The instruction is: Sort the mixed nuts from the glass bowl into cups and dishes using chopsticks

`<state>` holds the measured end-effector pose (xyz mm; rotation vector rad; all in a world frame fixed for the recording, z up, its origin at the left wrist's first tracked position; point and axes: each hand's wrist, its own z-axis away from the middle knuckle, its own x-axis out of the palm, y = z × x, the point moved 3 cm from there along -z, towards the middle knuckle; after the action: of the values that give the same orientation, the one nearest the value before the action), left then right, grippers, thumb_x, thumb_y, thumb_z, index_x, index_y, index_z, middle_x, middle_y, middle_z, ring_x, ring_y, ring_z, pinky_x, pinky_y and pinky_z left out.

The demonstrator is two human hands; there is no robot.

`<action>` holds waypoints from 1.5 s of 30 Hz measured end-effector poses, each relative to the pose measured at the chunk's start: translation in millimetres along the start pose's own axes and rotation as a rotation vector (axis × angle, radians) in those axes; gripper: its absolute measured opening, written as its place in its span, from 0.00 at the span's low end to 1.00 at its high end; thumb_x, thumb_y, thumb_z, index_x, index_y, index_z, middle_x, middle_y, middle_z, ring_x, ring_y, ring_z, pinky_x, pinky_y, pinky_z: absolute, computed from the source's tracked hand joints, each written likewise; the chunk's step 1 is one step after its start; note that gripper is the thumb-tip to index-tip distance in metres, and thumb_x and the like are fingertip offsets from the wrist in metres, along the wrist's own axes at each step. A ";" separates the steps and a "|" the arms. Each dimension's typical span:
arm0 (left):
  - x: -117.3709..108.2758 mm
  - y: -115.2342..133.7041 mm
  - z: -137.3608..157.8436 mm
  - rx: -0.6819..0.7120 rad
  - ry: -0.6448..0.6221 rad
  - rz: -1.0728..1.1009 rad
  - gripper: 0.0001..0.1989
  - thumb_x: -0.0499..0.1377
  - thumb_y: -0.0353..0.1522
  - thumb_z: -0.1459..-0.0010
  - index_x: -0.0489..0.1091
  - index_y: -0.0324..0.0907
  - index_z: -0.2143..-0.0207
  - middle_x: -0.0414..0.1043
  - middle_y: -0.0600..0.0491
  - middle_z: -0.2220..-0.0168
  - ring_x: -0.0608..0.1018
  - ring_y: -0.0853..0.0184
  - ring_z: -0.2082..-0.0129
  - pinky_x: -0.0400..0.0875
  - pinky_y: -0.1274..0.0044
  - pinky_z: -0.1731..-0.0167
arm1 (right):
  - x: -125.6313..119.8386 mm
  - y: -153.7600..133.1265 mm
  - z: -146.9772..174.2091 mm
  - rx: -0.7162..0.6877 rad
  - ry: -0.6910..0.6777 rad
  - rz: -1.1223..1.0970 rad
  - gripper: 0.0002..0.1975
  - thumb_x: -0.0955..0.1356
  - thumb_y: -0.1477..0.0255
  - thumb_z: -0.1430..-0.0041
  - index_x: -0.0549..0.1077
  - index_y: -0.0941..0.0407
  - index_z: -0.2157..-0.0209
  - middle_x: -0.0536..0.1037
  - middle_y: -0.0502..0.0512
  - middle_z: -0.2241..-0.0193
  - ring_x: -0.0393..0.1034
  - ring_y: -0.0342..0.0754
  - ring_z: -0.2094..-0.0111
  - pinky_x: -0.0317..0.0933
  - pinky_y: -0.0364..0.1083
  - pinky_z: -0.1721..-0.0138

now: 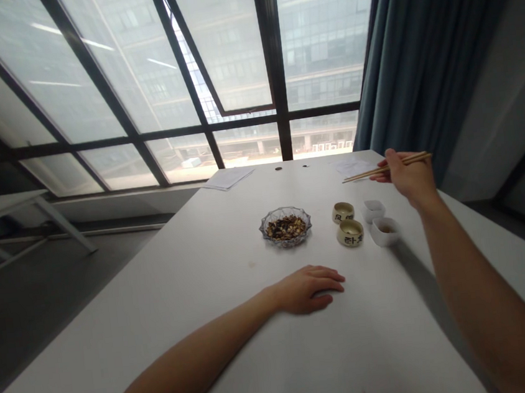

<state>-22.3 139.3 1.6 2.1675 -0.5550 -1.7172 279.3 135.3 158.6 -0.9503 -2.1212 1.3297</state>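
Note:
My right hand (pixel 404 178) grips a pair of wooden chopsticks (pixel 386 166), raised over the far right of the table with the tips pointing left. Nothing shows between the tips. My left hand (pixel 312 288) lies flat on the white table (pixel 233 274), fingers stretched to the right. A clear glass bowl (pixel 288 242) beyond it holds a mix of dark and light small pieces, too small to name. To the bowl's right stand two greenish cups with dark characters, a rear one (pixel 343 213) and a front one (pixel 350 235). Beside them are two white cups (pixel 373 211), the front white cup (pixel 385 233) with something brown inside.
Papers (pixel 227 179) lie at the table's far left corner, and another sheet (pixel 353 167) at the far right. A small dark round object (pixel 279 168) sits near the back edge. Behind are windows and a blue curtain (pixel 422 67); another table (pixel 5 208) stands left.

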 end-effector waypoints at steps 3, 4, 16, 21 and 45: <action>-0.1 0.2 0.3 0.006 0.009 -0.002 0.18 0.56 0.34 0.32 0.70 0.48 0.41 0.70 0.48 0.38 0.70 0.60 0.36 0.60 0.68 0.34 | 30.0 -3.7 18.1 -0.052 -0.111 -0.129 0.20 0.72 0.57 0.38 0.76 0.59 0.73 0.80 0.56 0.77 0.80 0.48 0.77 0.75 0.41 0.76; -0.2 0.3 0.3 0.008 0.011 -0.002 0.18 0.56 0.34 0.32 0.70 0.48 0.41 0.70 0.48 0.38 0.70 0.60 0.36 0.60 0.68 0.34 | 41.4 -2.1 25.8 -0.056 -0.162 -0.162 0.22 0.72 0.53 0.40 0.76 0.59 0.72 0.81 0.57 0.76 0.80 0.49 0.77 0.75 0.42 0.76; 0.4 0.6 -0.1 0.037 0.028 -0.006 0.18 0.56 0.33 0.33 0.70 0.47 0.42 0.70 0.48 0.38 0.71 0.60 0.37 0.61 0.70 0.35 | 127.7 45.8 109.0 0.071 -0.555 -0.189 0.20 0.69 0.51 0.39 0.78 0.55 0.70 0.83 0.54 0.76 0.82 0.53 0.72 0.78 0.48 0.68; 1.4 -1.0 -0.3 0.047 0.030 0.005 0.18 0.56 0.33 0.33 0.70 0.46 0.42 0.70 0.47 0.38 0.70 0.59 0.37 0.61 0.69 0.35 | 133.0 52.1 114.8 0.097 -0.584 -0.175 0.17 0.70 0.55 0.38 0.76 0.53 0.71 0.83 0.53 0.75 0.82 0.54 0.70 0.78 0.49 0.67; 2.0 -1.4 0.2 0.048 0.037 0.006 0.18 0.56 0.33 0.33 0.70 0.45 0.42 0.70 0.47 0.38 0.70 0.60 0.37 0.61 0.70 0.35 | 140.9 69.2 120.0 0.183 -0.503 -0.182 0.17 0.71 0.57 0.38 0.77 0.54 0.74 0.83 0.57 0.76 0.82 0.56 0.74 0.79 0.51 0.69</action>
<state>-22.0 139.5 -0.8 2.2236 -0.5981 -1.6731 125.8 191.6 47.7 -0.3595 -2.3144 1.7659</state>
